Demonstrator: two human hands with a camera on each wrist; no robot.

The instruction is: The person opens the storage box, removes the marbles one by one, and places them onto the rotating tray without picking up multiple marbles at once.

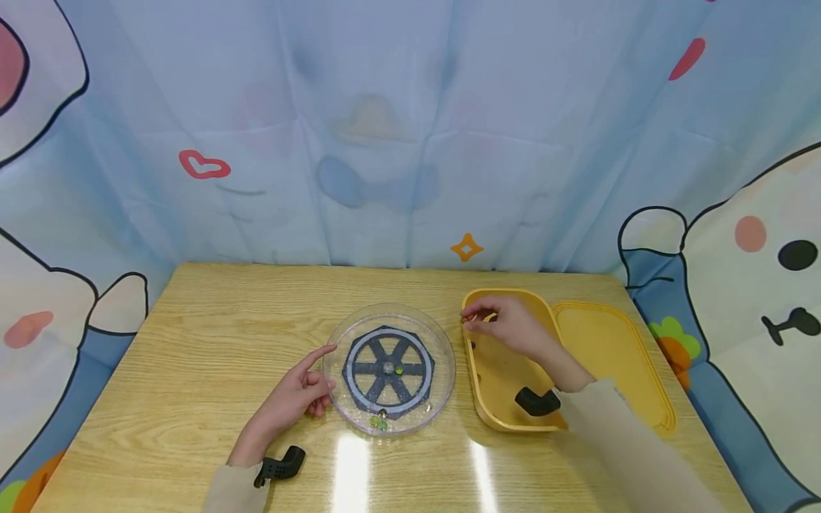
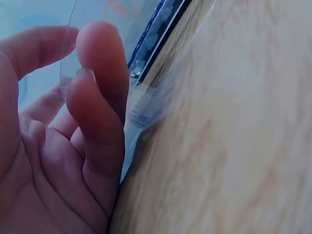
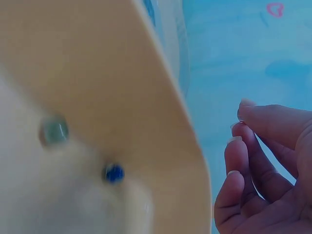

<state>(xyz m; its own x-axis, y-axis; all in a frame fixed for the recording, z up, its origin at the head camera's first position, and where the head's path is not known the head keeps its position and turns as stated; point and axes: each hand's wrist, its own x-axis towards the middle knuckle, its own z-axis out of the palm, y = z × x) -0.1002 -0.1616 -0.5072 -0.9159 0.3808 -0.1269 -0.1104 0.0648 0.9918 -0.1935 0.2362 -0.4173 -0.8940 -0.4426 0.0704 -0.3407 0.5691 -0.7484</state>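
A clear round dish (image 1: 442, 335) with a raised rim sits over a dark spoked base (image 1: 365, 368) with a pale ring. Several small marbles lie in it, including a yellow-green one (image 1: 399, 370) and a green one (image 1: 383, 425) by the near rim. My left hand (image 1: 296, 388) is at the dish's left side, its straight index fingertip at the rim. Over the left wall of a yellow box (image 1: 477, 406), my right hand (image 1: 509, 324) pinches a small amber glassy marble (image 1: 467, 319) between thumb and fingers. Its fingertips largely hide that marble in the right wrist view.
Inside the box, the right wrist view shows a blue marble (image 3: 114, 173) and a greenish one (image 3: 54, 130). A yellow lid (image 1: 616, 356) lies flat to the right of the box. A printed curtain (image 1: 385, 142) hangs behind the wooden table (image 1: 224, 328).
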